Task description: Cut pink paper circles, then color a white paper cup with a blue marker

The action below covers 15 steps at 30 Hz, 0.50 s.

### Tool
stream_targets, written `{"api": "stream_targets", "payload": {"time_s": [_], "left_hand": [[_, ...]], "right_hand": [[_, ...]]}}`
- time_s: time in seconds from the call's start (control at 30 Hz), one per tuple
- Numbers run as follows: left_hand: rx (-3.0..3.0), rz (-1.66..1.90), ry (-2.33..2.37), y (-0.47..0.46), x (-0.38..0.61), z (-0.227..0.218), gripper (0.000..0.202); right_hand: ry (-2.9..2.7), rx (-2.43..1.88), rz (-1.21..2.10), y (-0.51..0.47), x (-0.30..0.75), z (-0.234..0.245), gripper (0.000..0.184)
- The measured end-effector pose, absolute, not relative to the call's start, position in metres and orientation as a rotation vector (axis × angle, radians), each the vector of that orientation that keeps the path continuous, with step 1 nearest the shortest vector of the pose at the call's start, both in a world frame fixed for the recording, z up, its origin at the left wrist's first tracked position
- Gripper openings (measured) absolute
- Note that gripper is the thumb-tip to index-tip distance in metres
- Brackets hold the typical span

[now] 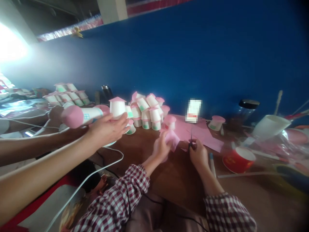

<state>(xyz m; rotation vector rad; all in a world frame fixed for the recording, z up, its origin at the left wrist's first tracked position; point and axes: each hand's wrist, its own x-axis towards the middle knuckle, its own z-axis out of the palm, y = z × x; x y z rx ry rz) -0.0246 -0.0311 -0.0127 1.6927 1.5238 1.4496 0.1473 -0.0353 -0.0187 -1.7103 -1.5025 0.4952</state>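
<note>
A piece of pink paper is above the table, pinched in the left hand's grip; the right hand's grip is closed around scissors. Pink sheets lie just beyond, between piled paper cups and a red tub. A co-worker's hand supports a pink-topped cup.

Our brown tabletop, flat pink paper sheets ahead of us, a heap of pink-topped white paper cups on our left, one single pink-topped cup, a round red tub and a slim blue-capped pen on our right
</note>
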Motion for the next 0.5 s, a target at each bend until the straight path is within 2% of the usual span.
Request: {"api": "stream_targets", "payload": {"time_s": [0.3, 0.5], "left_hand": [[1.880, 1.476, 1.577, -0.023, -0.028, -0.022, 0.040], [1.763, 1.553, 1.567, -0.015, -0.029, -0.017, 0.039]], "right_hand": [[-1.510, -1.714, 0.473, -0.035, 0.146, -0.018, 0.028], [-1.503, -1.709, 0.497, -0.035, 0.148, -0.019, 0.028]]}}
